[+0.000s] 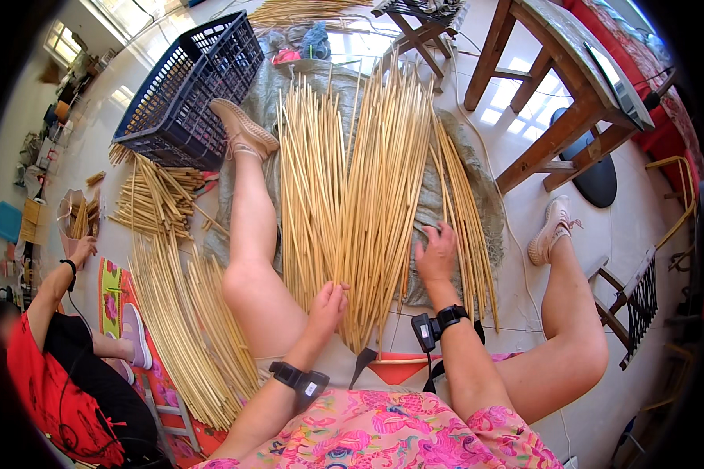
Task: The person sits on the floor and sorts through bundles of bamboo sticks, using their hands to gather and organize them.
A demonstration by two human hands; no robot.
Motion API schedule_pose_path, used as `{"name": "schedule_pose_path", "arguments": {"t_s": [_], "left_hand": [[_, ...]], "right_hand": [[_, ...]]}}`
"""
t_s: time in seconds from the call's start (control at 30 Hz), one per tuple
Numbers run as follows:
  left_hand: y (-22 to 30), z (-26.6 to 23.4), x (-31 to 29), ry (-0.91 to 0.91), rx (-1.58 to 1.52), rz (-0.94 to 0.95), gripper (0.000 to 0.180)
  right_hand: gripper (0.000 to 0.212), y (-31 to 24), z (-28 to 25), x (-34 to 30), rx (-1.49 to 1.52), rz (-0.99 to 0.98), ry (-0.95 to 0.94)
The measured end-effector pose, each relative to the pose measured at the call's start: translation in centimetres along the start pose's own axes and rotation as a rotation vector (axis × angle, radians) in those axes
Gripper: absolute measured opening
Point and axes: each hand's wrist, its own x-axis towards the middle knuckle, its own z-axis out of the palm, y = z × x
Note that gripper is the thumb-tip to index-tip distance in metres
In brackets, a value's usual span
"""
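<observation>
Between my legs lies a wide spread of long, thin tan sticks (383, 187), like reeds or bamboo. My left hand (328, 314) is closed at the near left edge of this spread, fingertips pinched together against the sticks; whether one is between them is hidden. To the right, my right hand (436, 255) is open, thumb and fingers apart, above the cloth between the big spread and a narrower row of sticks (465, 223). A grey-green woven sheet (489, 211) lies under the sticks. Both wrists wear black straps with small devices.
A dark blue plastic crate (184, 94) stands at the far left. More sticks (184, 336) and a stack of shorter bundles (155, 195) lie left of my leg. Another person (63, 375) in red sits at the left. A wooden table (575, 86) and folding stool (629, 301) stand right.
</observation>
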Motion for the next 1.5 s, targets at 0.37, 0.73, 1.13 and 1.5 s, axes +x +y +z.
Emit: {"name": "schedule_pose_path", "arguments": {"t_s": [0.37, 0.73, 1.13, 1.5], "left_hand": [[0.0, -0.1, 0.0, -0.024, -0.01, -0.01, 0.022], [0.0, -0.1, -0.1, -0.025, -0.02, -0.01, 0.021], [0.0, -0.1, 0.0, -0.018, -0.017, -0.015, 0.021], [0.6, 0.5, -0.4, 0.017, -0.056, -0.008, 0.02]], "right_hand": [[0.043, -0.7, 2.0, -0.3, 0.289, 0.075, -0.146], [0.026, 1.4, -1.8, 1.1, -0.012, 0.202, 0.139], [0.04, -1.9, 0.6, -0.8, 0.101, 0.064, -0.126], [0.035, 0.8, 0.0, 0.8, 0.103, 0.277, -0.073]]}}
